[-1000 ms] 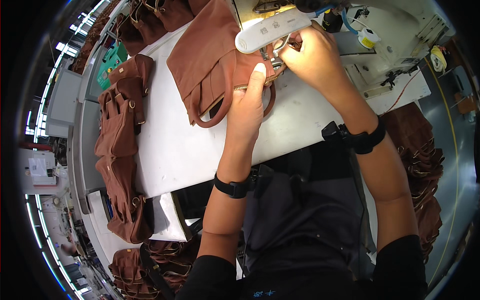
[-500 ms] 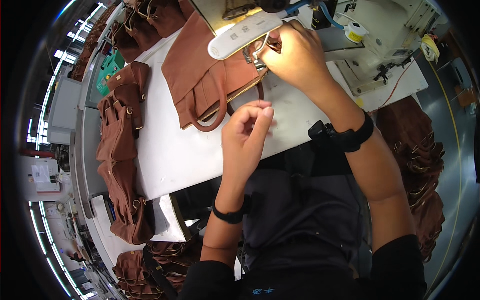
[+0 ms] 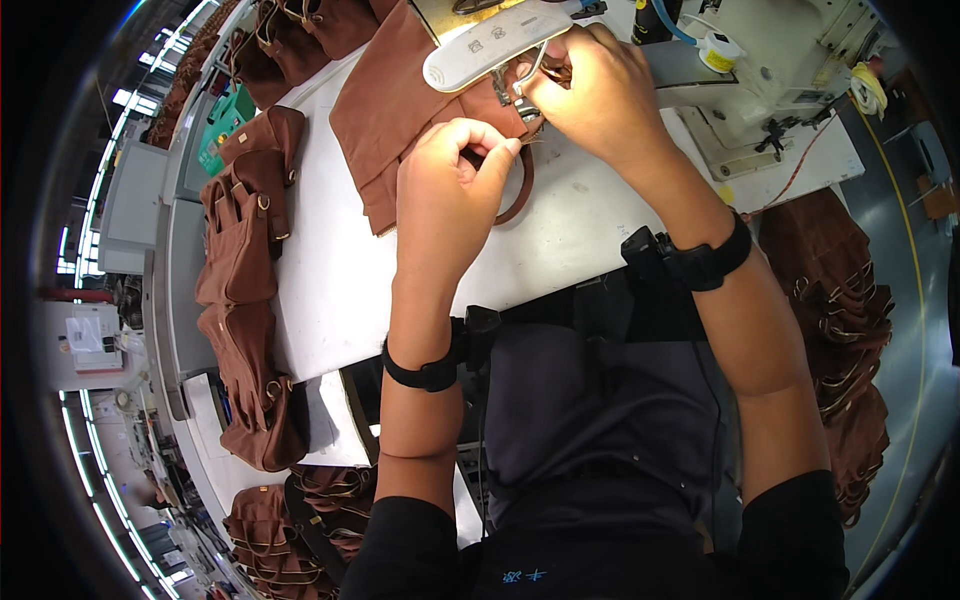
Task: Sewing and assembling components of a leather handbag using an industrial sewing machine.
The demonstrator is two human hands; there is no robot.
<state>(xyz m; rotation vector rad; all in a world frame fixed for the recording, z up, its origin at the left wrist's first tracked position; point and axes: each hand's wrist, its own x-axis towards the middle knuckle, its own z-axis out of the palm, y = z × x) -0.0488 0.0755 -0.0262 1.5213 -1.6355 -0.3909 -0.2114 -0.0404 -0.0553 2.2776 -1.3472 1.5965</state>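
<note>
A brown bag (image 3: 385,115) with a looped handle (image 3: 518,200) lies on the white sewing table, its upper corner under the sewing machine's head. My left hand (image 3: 445,195) is closed in a pinch over the bag's zipped edge, its fingertips close to the presser foot (image 3: 525,108). What it pinches is too small to make out; a few thin strands show by the fingertips. At the needle area my right hand (image 3: 605,100) has curled fingers beside a bent metal lever (image 3: 537,68). Whatever those fingers hold is hidden.
A white oblong lamp (image 3: 495,45) hangs over the bag. The machine body (image 3: 790,70) stands at the far right. Brown bags line the table's left side (image 3: 235,240), and more hang at right (image 3: 830,290). The white tabletop (image 3: 330,310) ends in front of me.
My left hand has moved left and forward over the bag's zipped edge, its fingers coming to a pinch near the presser foot. My right hand stays about where it was.
</note>
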